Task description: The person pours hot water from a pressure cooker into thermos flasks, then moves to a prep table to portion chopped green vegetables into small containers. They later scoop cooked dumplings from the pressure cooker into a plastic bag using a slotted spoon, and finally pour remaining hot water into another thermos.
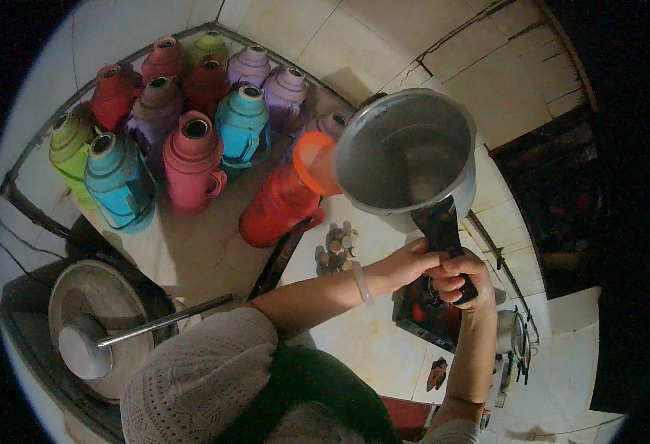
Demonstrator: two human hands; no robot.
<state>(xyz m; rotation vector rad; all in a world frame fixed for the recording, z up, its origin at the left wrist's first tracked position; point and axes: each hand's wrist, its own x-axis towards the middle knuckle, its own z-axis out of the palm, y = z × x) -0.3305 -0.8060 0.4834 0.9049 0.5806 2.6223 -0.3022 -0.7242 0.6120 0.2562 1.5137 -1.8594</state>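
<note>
Both my hands grip the black handle of a large metal pot (408, 150), a pressure-cooker body without its lid. My left hand (413, 263) holds the handle nearer the pot, and my right hand (469, 277) closes around its end. The pot's rim is over an orange funnel (316, 162) at the top of a red thermos flask (280, 205). Whether liquid is flowing is hidden. Beside the red flask, several open thermos flasks in pink (193, 161), turquoise (119, 183), green (72, 155) and purple (155, 111) stand close together on the tiled counter.
Several bottle stoppers (338, 247) lie right of the red flask. A dark electric cooker (427, 313) is below my hands. A wide metal basin (130, 294) holds a long-handled ladle (86, 347) at lower left. More metal pots (510, 332) stand at the right; tiled walls border the counter.
</note>
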